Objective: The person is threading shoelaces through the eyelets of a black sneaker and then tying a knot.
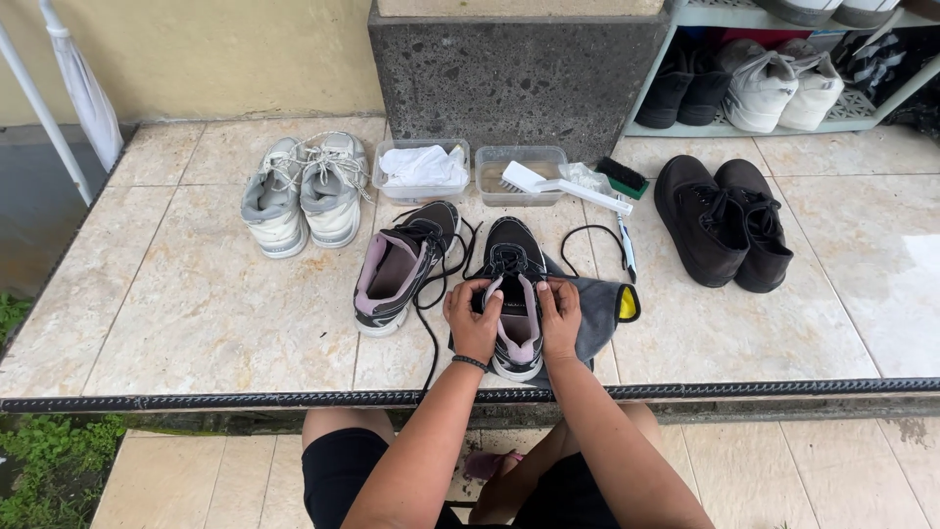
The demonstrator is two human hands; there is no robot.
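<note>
A black sneaker with a pink lining (516, 257) lies on a grey cloth (599, 315) on the tiled ledge, toe pointing away from me. My left hand (472, 317) grips its left side at the opening. On the other side my right hand (559, 315) holds the tongue and collar. Its mate (403, 264) rests tilted just to the left, with loose black laces (431, 323) trailing over the tiles. Another black lace (586, 241) curls to the right of the held sneaker.
A pair of grey-white sneakers (305, 192) stands at the back left, a pair of black shoes (723, 220) at the right. Two clear tubs (421, 172) sit behind, one with white cloth, one with a white brush (560, 183). A shoe rack (783, 78) stands back right.
</note>
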